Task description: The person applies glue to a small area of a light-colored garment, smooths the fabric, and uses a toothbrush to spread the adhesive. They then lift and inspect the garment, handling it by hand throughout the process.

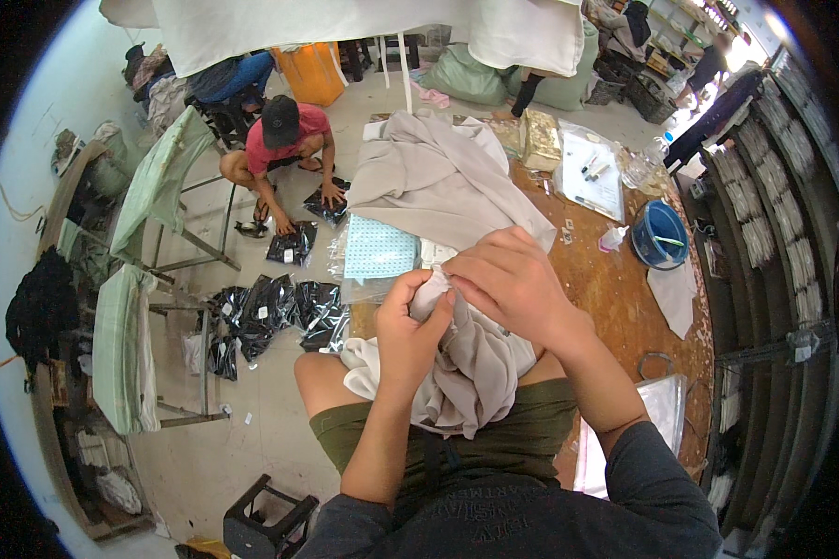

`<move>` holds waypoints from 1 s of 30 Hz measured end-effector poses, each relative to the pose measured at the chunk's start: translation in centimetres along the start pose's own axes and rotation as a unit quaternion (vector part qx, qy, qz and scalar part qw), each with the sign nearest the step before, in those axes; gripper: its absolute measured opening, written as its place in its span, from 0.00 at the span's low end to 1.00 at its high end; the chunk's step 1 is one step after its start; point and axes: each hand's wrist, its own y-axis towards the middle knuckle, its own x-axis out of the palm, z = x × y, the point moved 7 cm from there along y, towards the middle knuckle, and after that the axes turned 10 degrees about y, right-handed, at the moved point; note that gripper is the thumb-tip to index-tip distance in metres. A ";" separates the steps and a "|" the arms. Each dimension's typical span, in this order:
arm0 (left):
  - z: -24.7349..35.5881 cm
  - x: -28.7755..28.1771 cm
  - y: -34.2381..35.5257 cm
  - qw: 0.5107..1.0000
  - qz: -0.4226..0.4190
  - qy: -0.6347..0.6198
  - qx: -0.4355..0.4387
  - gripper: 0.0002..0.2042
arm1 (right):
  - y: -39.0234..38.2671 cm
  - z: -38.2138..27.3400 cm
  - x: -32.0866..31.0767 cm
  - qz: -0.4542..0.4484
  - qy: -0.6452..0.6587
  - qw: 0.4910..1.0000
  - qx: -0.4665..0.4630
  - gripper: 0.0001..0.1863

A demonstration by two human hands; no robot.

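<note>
A beige cloth [475, 368] lies bunched across my lap, and both my hands hold a gathered edge of it up in front of me. My left hand [410, 317] pinches the edge between thumb and fingers. From the right, my right hand [510, 279] closes on the same spot, its fingertips bent over the cloth; any small thing between them is hidden. More beige cloth [438, 172] is heaped on the table just beyond. Beside my left hand, at the table's left edge, lies a light blue dotted sheet [380, 250] in clear plastic.
The brown wooden table [615, 307] carries a blue bucket [659, 233], a small white bottle [612, 238] and a white board with pens [589, 172]. On the floor at left, a crouching person [289, 140] handles black plastic packages [266, 303]. A black stool [268, 517] stands lower left.
</note>
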 end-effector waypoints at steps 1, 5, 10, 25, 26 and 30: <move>0.0 0.0 0.0 1.000 -0.003 0.000 -0.003 0.12 | -0.1 0.1 0.0 0.001 0.003 1.000 0.000 0.15; 0.1 0.2 -0.2 1.000 -0.009 0.005 -0.008 0.12 | -0.5 0.7 0.2 0.000 0.013 1.000 0.011 0.14; 0.4 0.2 -0.2 1.000 -0.008 0.016 -0.001 0.11 | -0.7 1.6 0.0 0.008 0.056 0.998 0.036 0.12; 0.5 0.4 -0.4 0.999 -0.001 0.041 0.012 0.10 | -1.0 0.6 0.1 0.009 0.009 1.000 -0.002 0.13; 0.4 0.5 -0.5 0.999 -0.004 0.032 0.005 0.10 | -1.0 0.6 0.2 0.003 0.001 1.000 -0.002 0.13; 0.2 0.7 -0.6 1.000 -0.013 0.018 -0.009 0.09 | -1.2 0.8 0.3 -0.010 0.005 1.000 0.004 0.14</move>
